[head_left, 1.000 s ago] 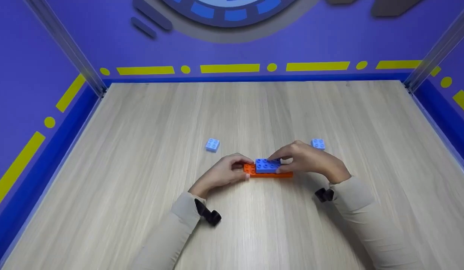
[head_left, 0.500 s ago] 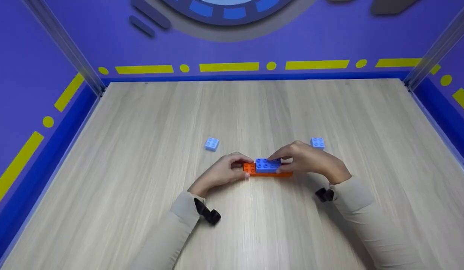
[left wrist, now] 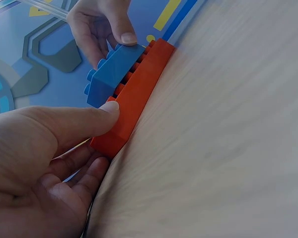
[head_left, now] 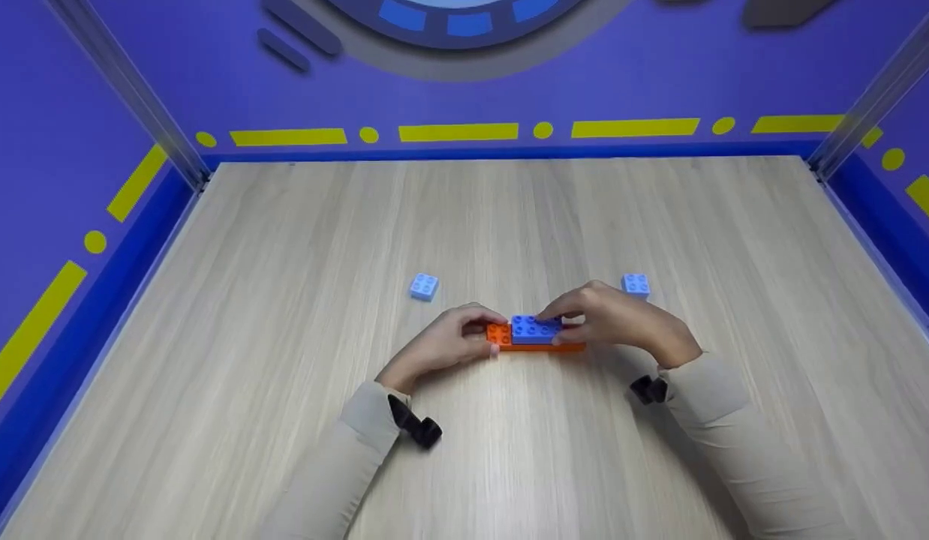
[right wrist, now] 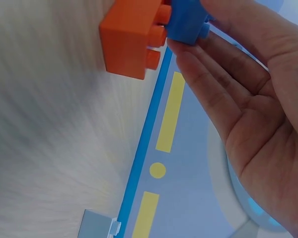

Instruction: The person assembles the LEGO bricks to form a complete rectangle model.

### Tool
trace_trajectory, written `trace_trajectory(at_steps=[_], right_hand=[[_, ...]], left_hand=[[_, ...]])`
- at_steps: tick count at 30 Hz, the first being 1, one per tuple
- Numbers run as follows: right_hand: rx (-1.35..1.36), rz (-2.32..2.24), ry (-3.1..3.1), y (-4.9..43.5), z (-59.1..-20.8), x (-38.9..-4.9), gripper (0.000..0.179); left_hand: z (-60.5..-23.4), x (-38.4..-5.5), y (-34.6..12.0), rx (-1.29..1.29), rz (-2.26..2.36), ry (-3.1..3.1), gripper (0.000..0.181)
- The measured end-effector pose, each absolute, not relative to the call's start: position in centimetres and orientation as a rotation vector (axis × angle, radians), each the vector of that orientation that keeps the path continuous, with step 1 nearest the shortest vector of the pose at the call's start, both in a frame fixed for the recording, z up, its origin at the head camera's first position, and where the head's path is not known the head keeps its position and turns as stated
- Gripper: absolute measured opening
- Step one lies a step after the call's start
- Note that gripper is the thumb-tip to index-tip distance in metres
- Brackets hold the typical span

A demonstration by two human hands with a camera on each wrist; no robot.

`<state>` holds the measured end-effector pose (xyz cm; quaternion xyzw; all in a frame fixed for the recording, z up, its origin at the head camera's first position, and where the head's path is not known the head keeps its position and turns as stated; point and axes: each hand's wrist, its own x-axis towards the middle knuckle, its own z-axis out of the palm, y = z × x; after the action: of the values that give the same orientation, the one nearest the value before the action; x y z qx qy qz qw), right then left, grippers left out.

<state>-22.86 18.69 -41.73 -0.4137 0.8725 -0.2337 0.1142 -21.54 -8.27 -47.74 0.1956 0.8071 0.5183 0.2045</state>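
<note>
A long orange toy brick (head_left: pixel 497 335) lies on the table, its left end gripped between the thumb and fingers of my left hand (head_left: pixel 448 345). Over its middle sits a shorter blue brick (head_left: pixel 526 334), which my right hand (head_left: pixel 622 321) pinches at its right end. Seen from the left wrist, orange studs show in a narrow gap beneath the blue brick (left wrist: pixel 111 74), so the two do not look fully pressed together. In the right wrist view, bare studs stand on the right end of the orange brick (right wrist: pixel 126 42), beyond the blue one.
Two small light blue bricks lie farther back on the table (head_left: pixel 322 262): one left brick (head_left: pixel 424 286) beyond my left hand, one right brick (head_left: pixel 635 284) just behind my right hand. Purple walls with yellow marks enclose the table at the back and sides.
Both hands keep their holds on the bricks, with no clear movement between them. The whole head view has shifted very slightly.
</note>
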Motion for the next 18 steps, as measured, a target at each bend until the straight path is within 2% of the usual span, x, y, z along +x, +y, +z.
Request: trace_trajectory(at_steps=[18], right_hand=[[-1.138,-0.668,2.571,18.33,-41.44,-22.79,0.030]], left_hand=[[-47.92,-21.63,-8.30,0.564,1.483,2.227,0.038]])
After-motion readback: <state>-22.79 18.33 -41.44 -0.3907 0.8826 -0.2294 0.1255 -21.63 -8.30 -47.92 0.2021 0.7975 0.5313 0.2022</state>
